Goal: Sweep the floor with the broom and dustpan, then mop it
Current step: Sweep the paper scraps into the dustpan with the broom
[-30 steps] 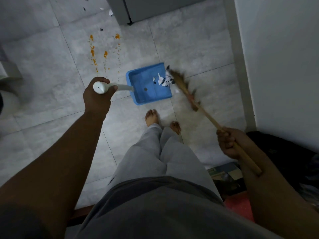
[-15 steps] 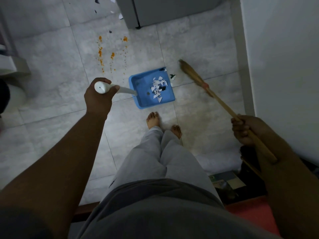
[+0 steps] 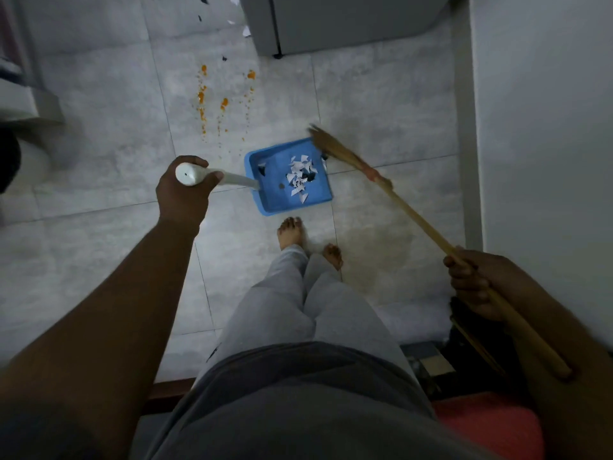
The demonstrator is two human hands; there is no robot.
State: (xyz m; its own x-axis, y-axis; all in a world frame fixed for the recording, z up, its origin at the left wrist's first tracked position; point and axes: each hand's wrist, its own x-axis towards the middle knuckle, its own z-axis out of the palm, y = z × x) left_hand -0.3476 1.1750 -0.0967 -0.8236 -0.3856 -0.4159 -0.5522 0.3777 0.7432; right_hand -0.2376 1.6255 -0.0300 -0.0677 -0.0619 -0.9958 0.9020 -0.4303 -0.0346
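Curling tight, left grip (image 3: 185,194) holds dustpan handle (image 3: 239,180), right grip (image 3: 474,283) broom (image 3: 414,218).

at the top of the view stands a grey cabinet (image 3: 331,21), cut off by the frame, with a small dark foot (image 3: 278,56) under its left corner. a white wall (image 3: 547,127) fills the right side, and a grey upright strip (image 3: 464,127) runs along its left edge. at the left edge is a grey ledge (image 3: 33,104), and just below it a white rounded object (image 3: 36,161) beside a dark shape (image 3: 8,157), too dim to identify. at the bottom right lies a red surface (image 3: 481,423), and above it a dark pile (image 3: 471,346) next to a flat patterned piece (image 3: 428,360)
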